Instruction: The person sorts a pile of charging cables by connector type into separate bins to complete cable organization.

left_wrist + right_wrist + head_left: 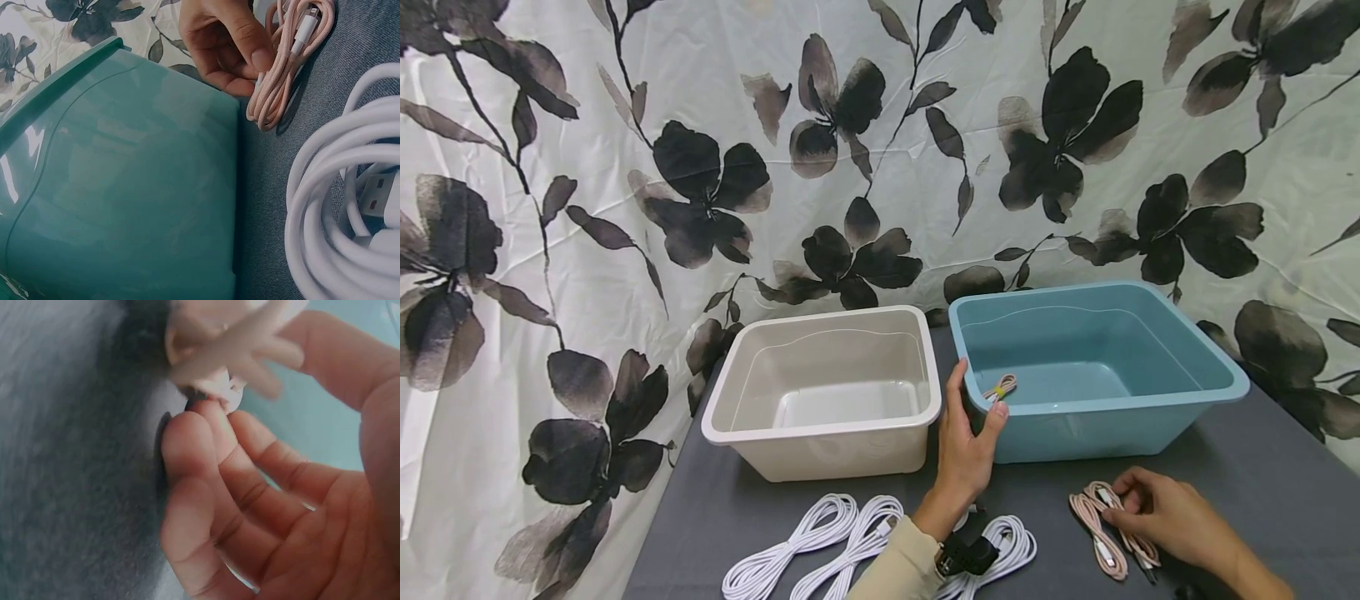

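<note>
My left hand [964,454] is at the near left corner of the blue basin [1097,429], thumb by the front rim and fingers stretched along the left side. Inside that corner lies a small pink cable bundle [1002,387] with a yellow tie. On the grey tabletop to the right, my right hand [1172,508] pinches a coiled pink charging cable [284,81] between thumb and fingers. Another pink coil [1096,537] lies just left of it. In the right wrist view, the cable [237,353] is blurred above the curled fingertips [187,440].
A cream basin [820,437] stands left of the blue one. Several coiled white cables [827,529] lie in front of it, one coil [1011,542] partly behind the left wrist. A floral cloth [850,167] hangs behind the grey table [692,508].
</note>
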The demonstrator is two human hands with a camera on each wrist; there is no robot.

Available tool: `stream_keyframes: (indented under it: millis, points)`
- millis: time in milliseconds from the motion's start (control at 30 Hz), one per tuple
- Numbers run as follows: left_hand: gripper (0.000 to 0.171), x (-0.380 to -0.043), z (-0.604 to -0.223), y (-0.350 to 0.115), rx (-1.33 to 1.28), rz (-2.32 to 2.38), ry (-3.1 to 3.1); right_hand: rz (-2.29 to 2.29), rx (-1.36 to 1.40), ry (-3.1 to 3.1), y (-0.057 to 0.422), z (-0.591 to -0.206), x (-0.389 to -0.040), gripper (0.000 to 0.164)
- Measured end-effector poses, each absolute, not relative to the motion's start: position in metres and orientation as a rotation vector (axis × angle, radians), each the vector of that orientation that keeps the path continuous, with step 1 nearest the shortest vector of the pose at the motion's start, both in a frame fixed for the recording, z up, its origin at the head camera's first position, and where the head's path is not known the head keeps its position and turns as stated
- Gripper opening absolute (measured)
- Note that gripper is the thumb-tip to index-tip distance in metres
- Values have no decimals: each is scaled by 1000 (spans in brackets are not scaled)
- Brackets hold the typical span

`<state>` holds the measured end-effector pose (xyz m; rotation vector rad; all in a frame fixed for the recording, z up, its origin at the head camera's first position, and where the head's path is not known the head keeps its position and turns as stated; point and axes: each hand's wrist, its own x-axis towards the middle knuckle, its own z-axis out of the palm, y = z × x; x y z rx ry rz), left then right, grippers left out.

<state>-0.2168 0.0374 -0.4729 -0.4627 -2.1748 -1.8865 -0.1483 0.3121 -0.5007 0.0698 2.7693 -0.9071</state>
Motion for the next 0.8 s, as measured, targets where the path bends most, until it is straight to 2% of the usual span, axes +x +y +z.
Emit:
stream_keyframes:
  millis: [433, 800]
  points:
    - [74, -215, -474, 35, -466, -1903, -2184, -858, 101, 2834, 305, -498, -148, 33]
    - [75, -215, -475, 36, -464, -1888, -2173, -903, 104, 2923, 309, -498, -148, 44]
